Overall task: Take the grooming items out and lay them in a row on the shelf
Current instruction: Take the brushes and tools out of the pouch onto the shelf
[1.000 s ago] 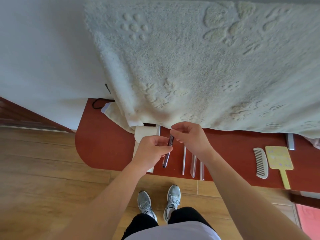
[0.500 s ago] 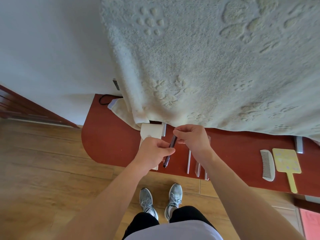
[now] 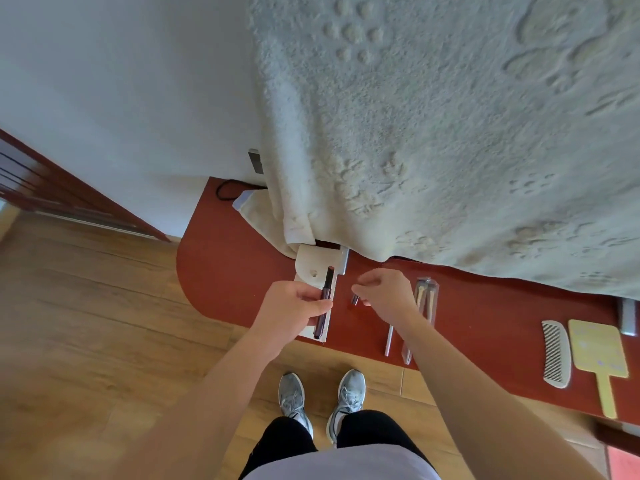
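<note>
A person is standing at a reddish-brown shelf (image 3: 228, 271) below a hanging cream towel (image 3: 433, 133). The left hand (image 3: 294, 308) is closing its grip around a slim dark tube (image 3: 323, 303), holding it over a white pouch (image 3: 313, 271) lying on the shelf. The right hand (image 3: 384, 296) is hovering just beside it, fingertips pinching a small dark cap (image 3: 355, 299), apart from the tube. Behind that hand, a thin metal tool (image 3: 388, 341) and clear-sleeved implements (image 3: 427, 299) are lying side by side on the shelf. Well apart, towards the right end, a white comb (image 3: 556, 353) and a yellow hand mirror (image 3: 599, 355) are lying next to each other.
</note>
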Demonstrator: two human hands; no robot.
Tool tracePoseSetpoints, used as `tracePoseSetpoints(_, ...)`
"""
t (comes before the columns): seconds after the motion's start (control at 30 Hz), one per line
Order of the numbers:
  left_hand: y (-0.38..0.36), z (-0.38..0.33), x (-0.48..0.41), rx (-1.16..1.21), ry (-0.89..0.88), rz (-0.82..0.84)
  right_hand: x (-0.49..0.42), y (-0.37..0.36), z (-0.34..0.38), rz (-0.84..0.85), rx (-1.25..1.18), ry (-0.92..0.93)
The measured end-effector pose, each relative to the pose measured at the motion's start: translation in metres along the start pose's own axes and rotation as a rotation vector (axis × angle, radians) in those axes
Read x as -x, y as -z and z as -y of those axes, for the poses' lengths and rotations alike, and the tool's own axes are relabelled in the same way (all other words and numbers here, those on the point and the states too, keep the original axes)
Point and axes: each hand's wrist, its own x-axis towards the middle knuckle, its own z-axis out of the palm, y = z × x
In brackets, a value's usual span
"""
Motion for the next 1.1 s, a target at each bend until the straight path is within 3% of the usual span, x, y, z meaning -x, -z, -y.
tracePoseSetpoints(0.27,0.011,0.016,-0.001,-0.011,0.011,-0.088,-0.006,-0.036,-0.007,-0.010,0.230,0.046)
tracePoseSetpoints(0.7,-0.006,0.025,-0.010,-0.100,0.003,-0.110,-0.002,-0.023,-0.017,-0.096,0.202,0.082)
tracePoseSetpoints(0.93,-0.067,0.018,-0.041,-0.549,-0.213,-0.099,0.017,0.043,-0.031,-0.232,0.148,0.099)
tracePoseSetpoints(1.1,-0.104,0.023,-0.061,-0.757,-0.257,-0.154,0.028,0.074,-0.052,-0.296,0.115,0.081)
